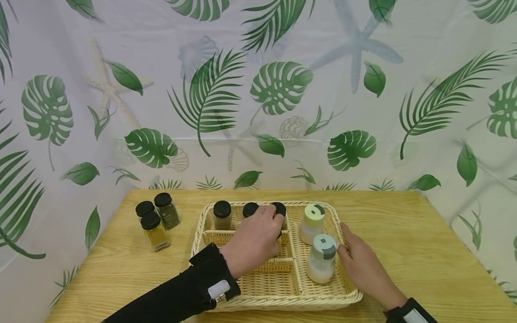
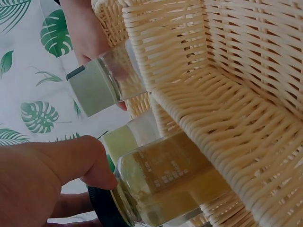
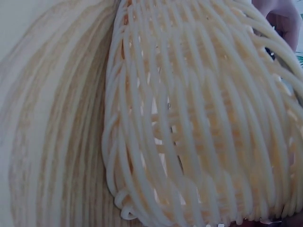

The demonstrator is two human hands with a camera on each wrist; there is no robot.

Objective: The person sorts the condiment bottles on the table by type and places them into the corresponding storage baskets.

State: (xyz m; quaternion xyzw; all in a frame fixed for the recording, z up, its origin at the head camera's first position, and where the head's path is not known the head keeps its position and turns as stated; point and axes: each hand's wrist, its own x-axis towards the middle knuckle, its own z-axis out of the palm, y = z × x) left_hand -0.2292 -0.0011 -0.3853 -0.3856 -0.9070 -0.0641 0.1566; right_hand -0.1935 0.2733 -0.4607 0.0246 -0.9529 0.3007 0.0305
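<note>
One left hand [image 1: 257, 237], over the wicker basket [image 1: 282, 303], fingers pinching a black-lidded jar [image 2: 163, 179]; one right hand [image 1: 365, 264], at the basket's right rim (its grip we cannot tell).

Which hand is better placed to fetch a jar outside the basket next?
Likely the left hand, once its jar is released: it's nearer the outside jars than the right hand is.

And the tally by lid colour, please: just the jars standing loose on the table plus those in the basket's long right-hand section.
Black-lidded jars: 3
Yellow-green-lidded jar: 1
Pale blue-green-lidded jar: 1
Total: 5
</note>
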